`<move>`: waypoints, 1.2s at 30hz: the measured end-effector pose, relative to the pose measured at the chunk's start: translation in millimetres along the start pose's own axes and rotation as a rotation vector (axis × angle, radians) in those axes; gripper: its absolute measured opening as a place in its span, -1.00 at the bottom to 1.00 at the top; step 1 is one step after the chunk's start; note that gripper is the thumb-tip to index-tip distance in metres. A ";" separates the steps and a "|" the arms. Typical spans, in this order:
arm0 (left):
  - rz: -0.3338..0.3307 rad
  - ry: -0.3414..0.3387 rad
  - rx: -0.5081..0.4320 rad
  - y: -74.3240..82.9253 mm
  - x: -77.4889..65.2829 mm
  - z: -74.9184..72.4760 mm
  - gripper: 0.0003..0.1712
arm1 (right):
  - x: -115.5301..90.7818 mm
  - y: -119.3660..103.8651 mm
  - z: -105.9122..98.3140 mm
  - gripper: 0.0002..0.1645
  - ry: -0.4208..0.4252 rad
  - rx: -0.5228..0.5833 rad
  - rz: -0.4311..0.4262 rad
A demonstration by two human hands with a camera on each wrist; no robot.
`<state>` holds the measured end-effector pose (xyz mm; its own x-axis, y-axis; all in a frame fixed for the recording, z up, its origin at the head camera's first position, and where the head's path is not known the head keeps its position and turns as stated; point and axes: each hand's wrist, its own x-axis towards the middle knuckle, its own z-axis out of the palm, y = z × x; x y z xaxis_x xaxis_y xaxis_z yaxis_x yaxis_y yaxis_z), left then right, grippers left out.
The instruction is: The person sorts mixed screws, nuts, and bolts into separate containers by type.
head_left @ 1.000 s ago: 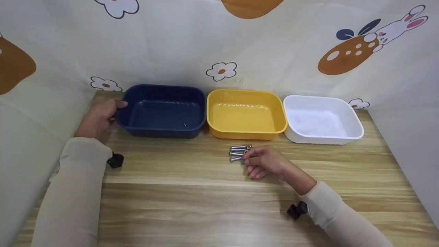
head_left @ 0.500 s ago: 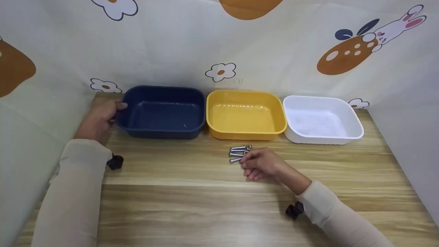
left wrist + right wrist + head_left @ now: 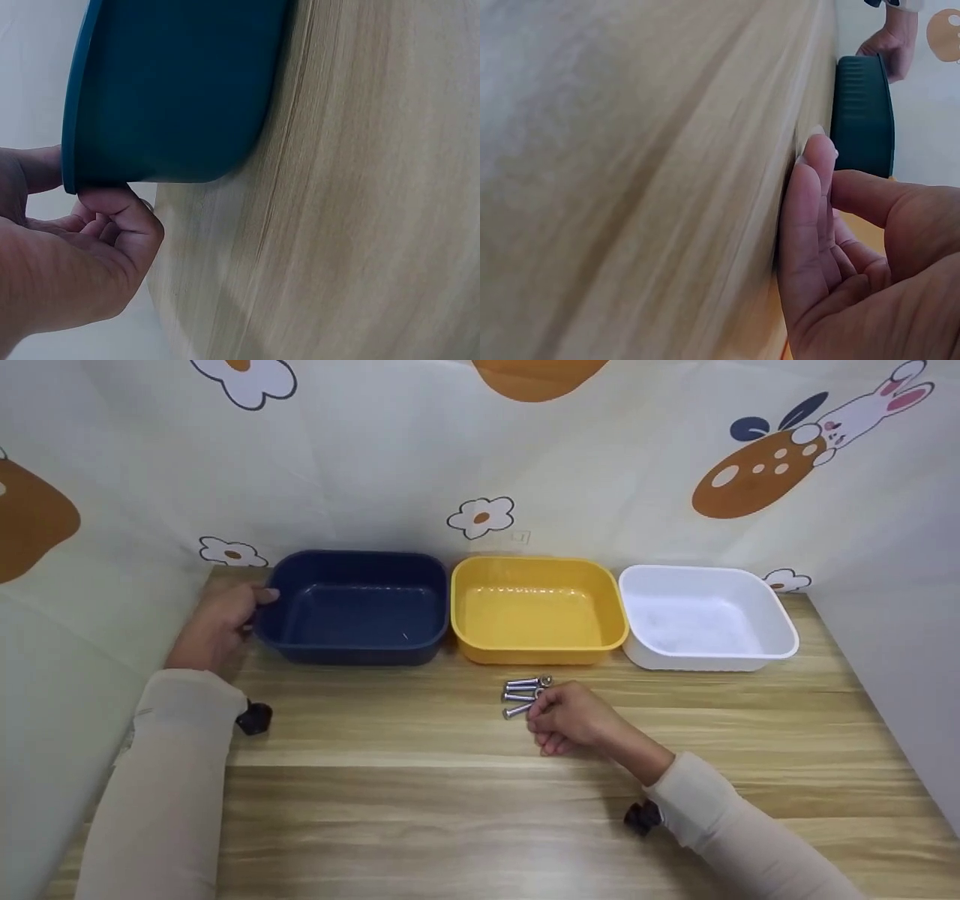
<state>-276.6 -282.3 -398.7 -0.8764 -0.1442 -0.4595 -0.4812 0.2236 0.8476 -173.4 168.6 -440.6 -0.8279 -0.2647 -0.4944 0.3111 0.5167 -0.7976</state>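
Note:
My left hand (image 3: 223, 615) pinches the left rim of a dark blue plastic bin (image 3: 352, 654), thumb over the edge. In the left wrist view, curled fingers (image 3: 124, 217) press under the bin's lip. A tiny thin metal piece (image 3: 406, 636) lies inside this bin. On the table, my right hand (image 3: 574, 718) pinches the inner end of the nearest silver bolt (image 3: 516, 710) between thumb and forefinger. Several more bolts (image 3: 519, 688) lie beside it, with a nut (image 3: 546, 681) at their right. The right wrist view shows the hand (image 3: 855, 255) low over the wood; its fingers hide the bolts.
A yellow bin (image 3: 536, 657) stands right of the blue one, then a white bin (image 3: 697, 662), all in a row along the printed cloth backdrop (image 3: 360, 472). The wood-grain table (image 3: 420, 810) extends toward the person. Black wrist cameras (image 3: 253, 718) sit below both cuffs.
My right hand has shifted slightly left and the nearest bolt has turned a little, its outer end toward the person. The left hand keeps its hold on the blue bin.

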 end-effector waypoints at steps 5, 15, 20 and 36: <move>-0.013 0.005 -0.014 0.3 0.7 0.5 -0.42 | -1.3 0.4 -0.8 -0.92 -0.014 -0.026 -0.041; -0.017 0.036 -0.006 1.1 1.8 0.7 -0.64 | -0.7 0.5 -2.2 -0.91 -0.025 -0.018 -0.040; -0.016 0.040 -0.006 1.4 2.6 1.0 -0.78 | -0.8 -0.1 -3.7 -0.91 -0.045 -0.002 -0.023; -0.002 0.006 -0.012 2.5 -1.5 0.7 -0.63 | -1.7 -21.7 -9.6 -0.89 -0.070 0.065 -0.016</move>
<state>-276.5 -280.8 -396.1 -0.8751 -0.1502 -0.4601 -0.4830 0.2120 0.8495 -183.2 165.7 -419.1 -0.7991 -0.3303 -0.5023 0.3292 0.4588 -0.8253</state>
